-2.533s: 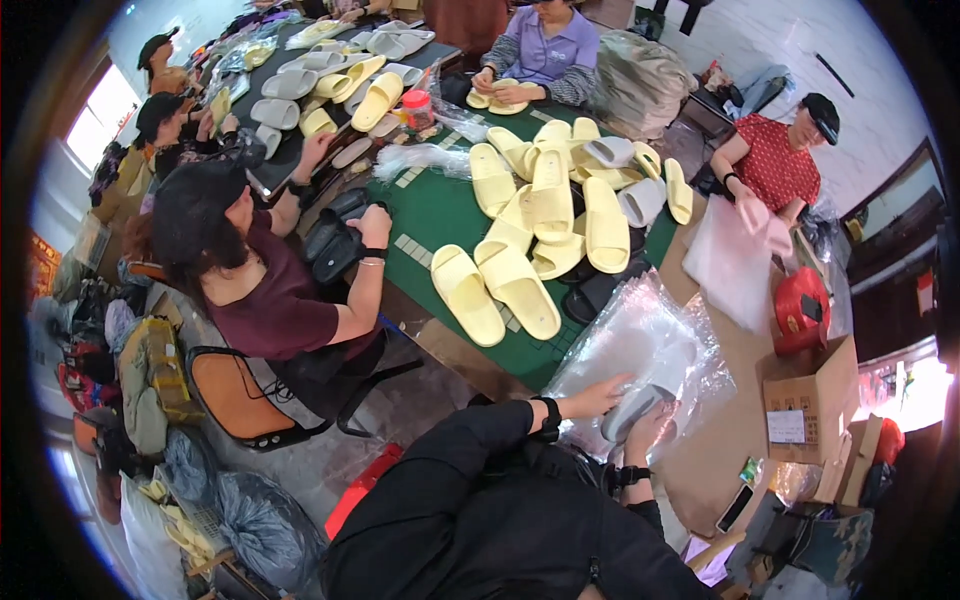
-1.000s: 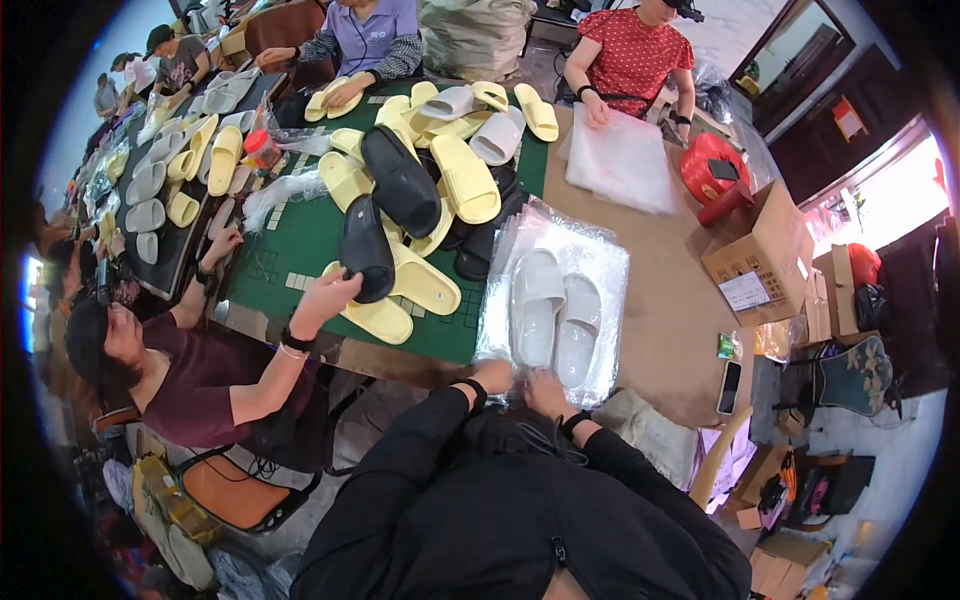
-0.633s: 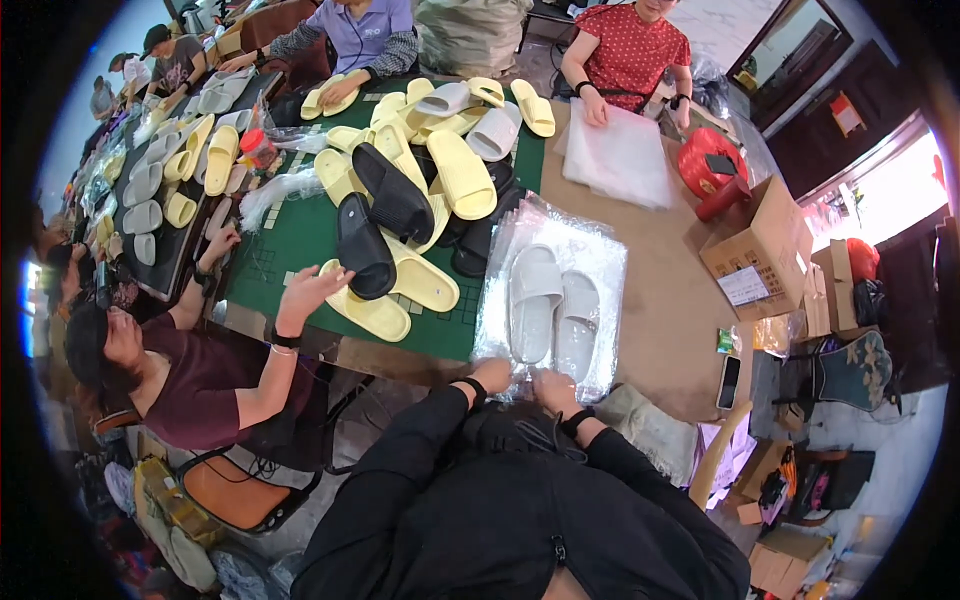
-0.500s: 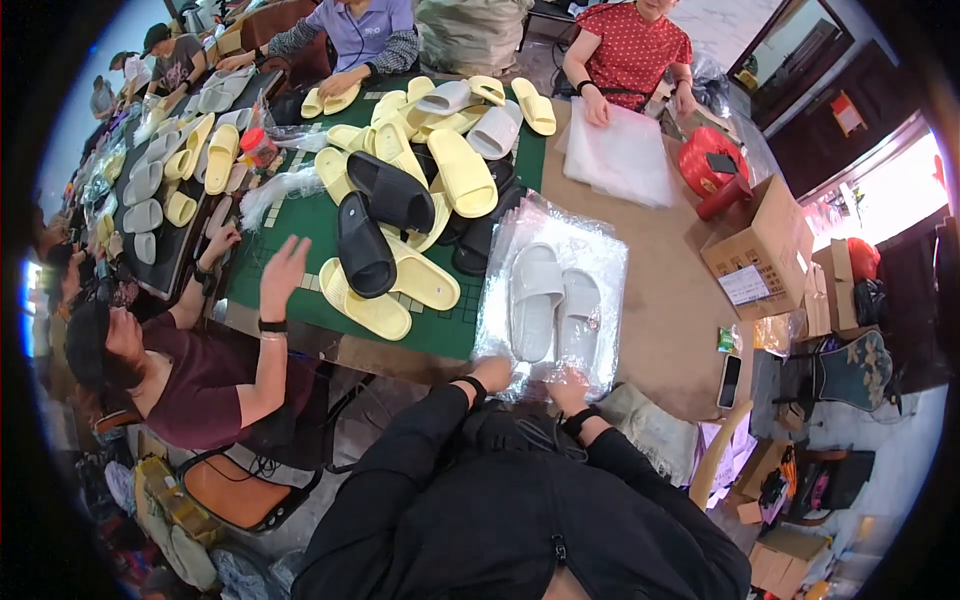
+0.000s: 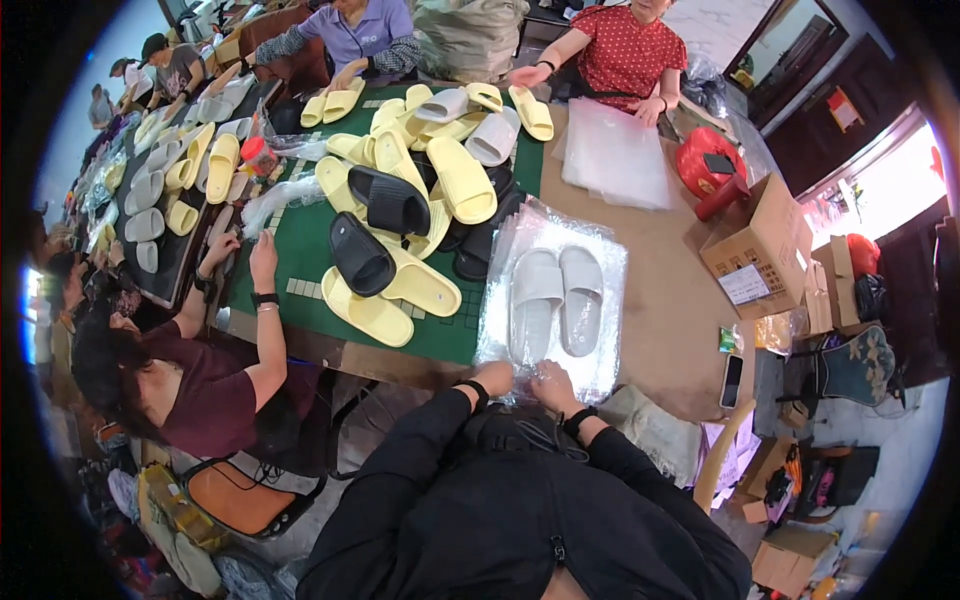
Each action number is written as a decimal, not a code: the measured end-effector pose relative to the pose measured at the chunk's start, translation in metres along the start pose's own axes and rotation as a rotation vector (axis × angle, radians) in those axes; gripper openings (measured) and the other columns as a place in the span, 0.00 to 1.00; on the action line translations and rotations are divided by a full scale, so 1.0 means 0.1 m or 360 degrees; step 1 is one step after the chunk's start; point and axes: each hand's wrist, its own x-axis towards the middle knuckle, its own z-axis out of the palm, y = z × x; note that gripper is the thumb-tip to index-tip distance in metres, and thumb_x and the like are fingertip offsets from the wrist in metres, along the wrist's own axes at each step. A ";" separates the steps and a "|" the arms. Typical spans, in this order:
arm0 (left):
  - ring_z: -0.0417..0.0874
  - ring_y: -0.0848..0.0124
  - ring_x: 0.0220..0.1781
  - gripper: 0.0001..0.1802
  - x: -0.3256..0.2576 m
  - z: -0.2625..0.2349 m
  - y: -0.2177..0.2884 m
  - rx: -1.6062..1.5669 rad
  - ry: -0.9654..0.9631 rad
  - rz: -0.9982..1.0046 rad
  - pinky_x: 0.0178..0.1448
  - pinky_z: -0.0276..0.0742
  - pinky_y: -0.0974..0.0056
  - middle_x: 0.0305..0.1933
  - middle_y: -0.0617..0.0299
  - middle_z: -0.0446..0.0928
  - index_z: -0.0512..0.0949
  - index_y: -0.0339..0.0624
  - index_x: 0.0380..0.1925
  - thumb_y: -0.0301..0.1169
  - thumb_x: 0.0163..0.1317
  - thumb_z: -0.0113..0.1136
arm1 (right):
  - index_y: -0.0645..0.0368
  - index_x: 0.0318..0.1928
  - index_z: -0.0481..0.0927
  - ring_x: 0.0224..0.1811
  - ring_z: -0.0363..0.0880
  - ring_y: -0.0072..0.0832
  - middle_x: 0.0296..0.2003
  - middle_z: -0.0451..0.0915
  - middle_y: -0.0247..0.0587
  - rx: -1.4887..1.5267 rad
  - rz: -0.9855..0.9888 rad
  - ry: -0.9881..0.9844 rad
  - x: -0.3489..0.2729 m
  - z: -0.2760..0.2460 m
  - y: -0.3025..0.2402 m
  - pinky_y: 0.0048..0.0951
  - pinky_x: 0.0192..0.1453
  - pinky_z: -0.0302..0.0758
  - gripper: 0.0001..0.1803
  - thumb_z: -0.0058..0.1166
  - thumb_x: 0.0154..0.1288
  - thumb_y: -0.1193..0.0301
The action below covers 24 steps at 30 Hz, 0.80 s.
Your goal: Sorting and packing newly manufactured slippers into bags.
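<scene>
At the far left, a person in a maroon shirt (image 5: 212, 415) sits by an orange chair seat (image 5: 240, 497), both hands over the edge of the surface (image 5: 300, 240), which is green on this side. Next come two black slippers (image 5: 362, 255), lying partly over a loose heap of yellow slippers (image 5: 462, 180). Nearer the wearer, the left hand (image 5: 492, 378) is at the near left corner of a clear bag (image 5: 612, 262), fingers partly curled; whether it grips the plastic I cannot tell. A pair of grey slippers (image 5: 537, 300) lies side by side within the bag's outline, soles down; whether inside or on top is unclear. The right hand (image 5: 553, 388) is bent over the bag's near edge, just below the slippers; its grip is also hidden. Farther right, a person in red (image 5: 625, 55) rests one hand on stacked plastic sheets (image 5: 615, 160), near a red roll (image 5: 700, 155), an open cardboard box (image 5: 765, 250) and a phone (image 5: 732, 380).
</scene>
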 end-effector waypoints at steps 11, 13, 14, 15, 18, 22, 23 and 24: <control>0.78 0.50 0.38 0.15 0.10 -0.02 -0.10 -0.0024 0.0016 0.0055 0.43 0.72 0.52 0.34 0.46 0.77 0.78 0.38 0.28 0.39 0.50 0.52 | 0.56 0.46 0.70 0.47 0.70 0.46 0.43 0.72 0.47 -0.0036 0.0073 -0.0051 0.02 0.11 0.04 0.45 0.45 0.70 0.18 0.46 0.53 0.66; 0.77 0.49 0.34 0.15 0.20 0.13 -0.27 -0.0110 0.0091 0.0100 0.39 0.72 0.52 0.30 0.48 0.77 0.78 0.39 0.26 0.41 0.50 0.52 | 0.54 0.46 0.71 0.47 0.71 0.43 0.42 0.74 0.46 -0.0269 0.0014 -0.0278 0.03 0.11 0.01 0.43 0.46 0.71 0.18 0.46 0.53 0.65; 0.77 0.50 0.34 0.16 0.31 0.07 -0.13 -0.0095 -0.0018 0.0096 0.39 0.71 0.52 0.30 0.47 0.77 0.78 0.39 0.26 0.41 0.51 0.52 | 0.54 0.47 0.72 0.46 0.72 0.44 0.42 0.76 0.47 -0.0046 0.0070 -0.0441 0.00 0.24 0.25 0.40 0.47 0.70 0.19 0.45 0.54 0.63; 0.77 0.50 0.35 0.17 0.32 0.04 -0.13 -0.0092 -0.0101 0.0034 0.39 0.71 0.52 0.31 0.47 0.77 0.78 0.38 0.27 0.42 0.52 0.51 | 0.58 0.47 0.73 0.45 0.74 0.41 0.40 0.77 0.48 0.0357 0.0201 -0.0882 0.11 0.02 0.13 0.36 0.50 0.68 0.20 0.45 0.56 0.62; 0.77 0.52 0.38 0.19 0.28 0.08 -0.27 -0.0006 -0.0205 0.0112 0.42 0.71 0.54 0.37 0.45 0.76 0.77 0.38 0.34 0.43 0.53 0.50 | 0.61 0.47 0.73 0.42 0.74 0.34 0.40 0.78 0.45 0.0963 -0.0185 -0.1336 0.27 -1.14 -0.58 0.30 0.49 0.68 0.19 0.43 0.62 0.60; 0.76 0.52 0.41 0.21 0.34 0.29 -0.40 0.0169 -0.0326 0.0279 0.43 0.71 0.54 0.39 0.45 0.76 0.77 0.37 0.37 0.45 0.53 0.50 | 0.62 0.44 0.75 0.38 0.74 0.33 0.36 0.78 0.42 0.1322 -0.0800 -0.0752 0.27 -2.64 -1.43 0.29 0.45 0.68 0.14 0.46 0.63 0.65; 0.76 0.52 0.41 0.22 0.37 0.37 -0.48 0.0185 -0.0298 0.0308 0.43 0.71 0.54 0.39 0.44 0.76 0.77 0.37 0.36 0.45 0.53 0.50 | 0.62 0.43 0.75 0.37 0.74 0.33 0.35 0.78 0.41 0.1430 -0.1032 -0.0307 0.18 -3.01 -1.63 0.30 0.45 0.69 0.13 0.48 0.62 0.66; 0.76 0.51 0.41 0.22 0.42 0.42 -0.55 0.0201 -0.0272 0.0332 0.43 0.71 0.53 0.38 0.44 0.76 0.77 0.37 0.35 0.45 0.53 0.50 | 0.62 0.42 0.75 0.35 0.74 0.35 0.34 0.77 0.43 0.1394 -0.1178 0.0280 0.05 -3.36 -1.80 0.31 0.42 0.70 0.12 0.48 0.61 0.68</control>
